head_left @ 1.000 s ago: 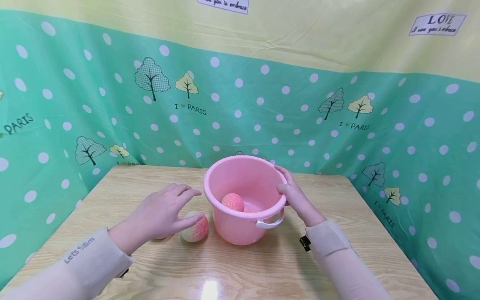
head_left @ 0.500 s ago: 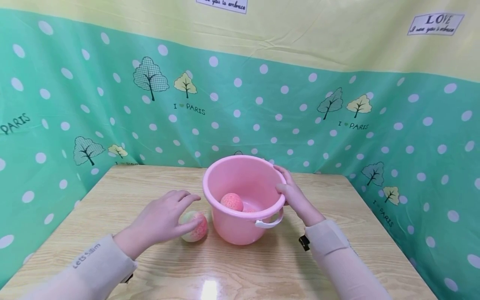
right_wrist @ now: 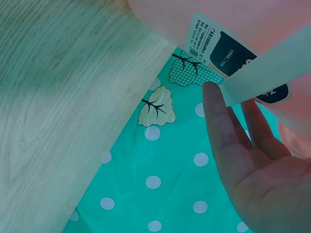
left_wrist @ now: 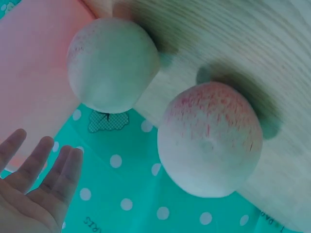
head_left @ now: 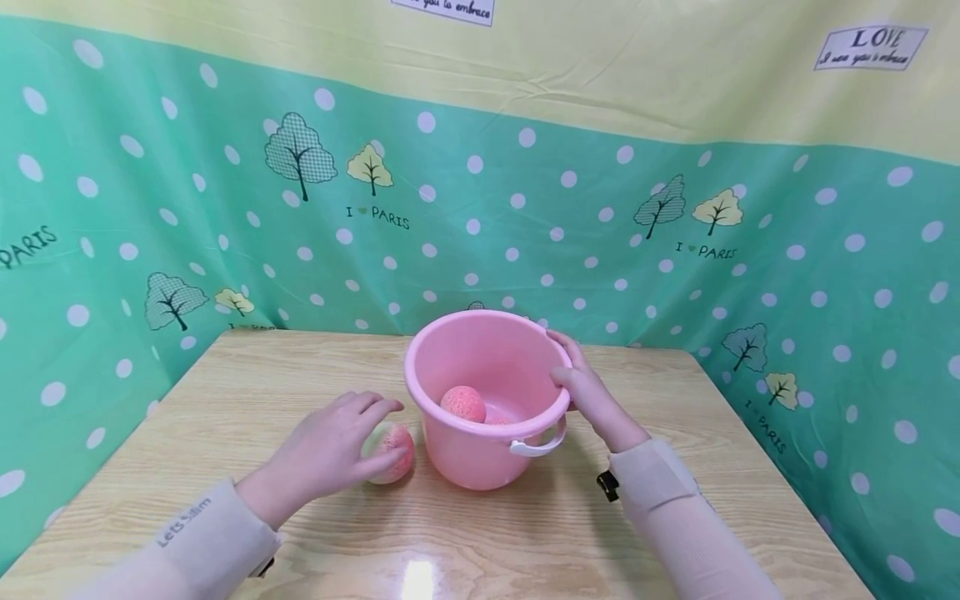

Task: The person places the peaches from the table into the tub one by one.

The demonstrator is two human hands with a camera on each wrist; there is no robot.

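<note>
A pink bucket (head_left: 476,454) stands on the table, its mouth tipped slightly towards me. My right hand (head_left: 596,400) grips its right rim, thumb over the edge and fingers against the outside. Inside lies a pink peach (head_left: 463,403), with part of another pink one beside it. Left of the bucket, a pale green and pink peach (head_left: 390,454) is on the table, partly covered by my left hand (head_left: 330,450), whose fingers are spread loosely over it. The left wrist view shows a second table peach (left_wrist: 209,141) farther from the bucket; the hand hides it in the head view.
A white handle (head_left: 540,447) hangs at the bucket's front right. In the right wrist view a printed label (right_wrist: 228,53) is on the bucket's side. The wooden table (head_left: 600,542) ends at a green dotted curtain (head_left: 480,208) behind and at both sides.
My left hand has moved a little right and down over the peach beside the bucket. The other table peach has passed out of sight behind it. The right hand stays on the rim.
</note>
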